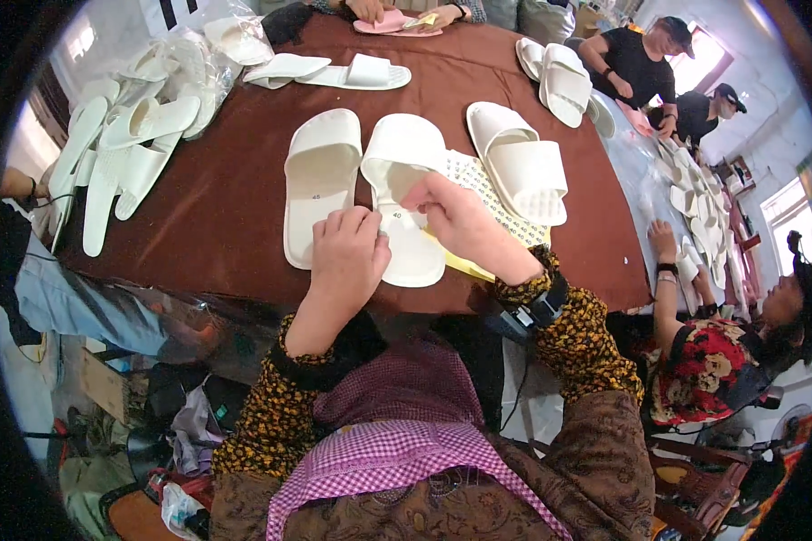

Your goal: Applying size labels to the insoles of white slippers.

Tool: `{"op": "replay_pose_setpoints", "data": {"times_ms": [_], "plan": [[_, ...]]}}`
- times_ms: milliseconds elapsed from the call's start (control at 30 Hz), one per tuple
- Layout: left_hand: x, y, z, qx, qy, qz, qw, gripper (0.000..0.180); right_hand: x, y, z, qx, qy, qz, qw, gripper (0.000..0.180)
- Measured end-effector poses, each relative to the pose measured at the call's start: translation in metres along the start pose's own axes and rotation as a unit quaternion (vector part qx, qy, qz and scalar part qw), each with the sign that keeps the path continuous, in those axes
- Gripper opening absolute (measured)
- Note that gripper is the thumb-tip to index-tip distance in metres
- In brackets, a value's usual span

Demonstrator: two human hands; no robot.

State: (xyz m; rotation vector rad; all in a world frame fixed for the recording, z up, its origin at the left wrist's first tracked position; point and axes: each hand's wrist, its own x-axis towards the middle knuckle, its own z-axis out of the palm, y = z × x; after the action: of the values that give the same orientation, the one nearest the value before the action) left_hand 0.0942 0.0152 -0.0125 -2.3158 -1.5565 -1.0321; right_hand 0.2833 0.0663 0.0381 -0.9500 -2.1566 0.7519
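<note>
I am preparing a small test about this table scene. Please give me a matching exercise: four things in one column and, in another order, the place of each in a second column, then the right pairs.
1. white foam slipper with an open toe
2. yellow-backed sheet of small stickers
3. heap of white slippers in clear plastic bags
4. pink flat slipper

A. far edge of the dark red tablecloth
B. under the left hand and right hand
C. table's left end
D. beneath the right hand, partly under two slippers

Pairs: 1-B, 2-D, 3-C, 4-A

Brown table [226, 207], bright windows [789, 212]
</note>
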Motion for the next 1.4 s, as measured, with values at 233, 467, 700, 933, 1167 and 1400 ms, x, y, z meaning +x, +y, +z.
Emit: {"op": "replay_pose_setpoints", "data": {"times_ms": [233, 467, 700, 933, 1167, 1400], "plan": [[-0.001, 0.000, 0.002, -0.012, 0.010, -0.006, 1.000, 0.026, -0.003, -0.009, 0.004, -0.103, 0.026, -0.097, 0.990, 0.021], [0.000, -0.001, 0.001, -0.028, 0.005, -0.005, 1.000, 0.027, 0.001, -0.011, 0.015, -0.236, -0.059, -0.170, 0.955, 0.019], [-0.008, -0.027, -0.023, -0.099, 0.086, -0.051, 0.990, 0.028, 0.021, -0.001, -0.020, -0.037, 0.029, 0.001, 0.999, 0.015], [-0.017, -0.064, -0.046, -0.106, 0.007, -0.275, 0.956, 0.041, 0.053, 0.020, -0.034, -0.191, 0.042, -0.031, 0.980, 0.032], [-0.014, -0.058, -0.050, -0.132, -0.021, -0.308, 0.942, 0.058, 0.088, 0.032, -0.023, -0.173, -0.141, 0.089, 0.971, 0.066], [-0.011, -0.045, -0.052, -0.128, -0.056, -0.297, 0.945, 0.064, 0.093, 0.029, -0.019, -0.243, -0.123, 0.081, 0.959, 0.079]]}}
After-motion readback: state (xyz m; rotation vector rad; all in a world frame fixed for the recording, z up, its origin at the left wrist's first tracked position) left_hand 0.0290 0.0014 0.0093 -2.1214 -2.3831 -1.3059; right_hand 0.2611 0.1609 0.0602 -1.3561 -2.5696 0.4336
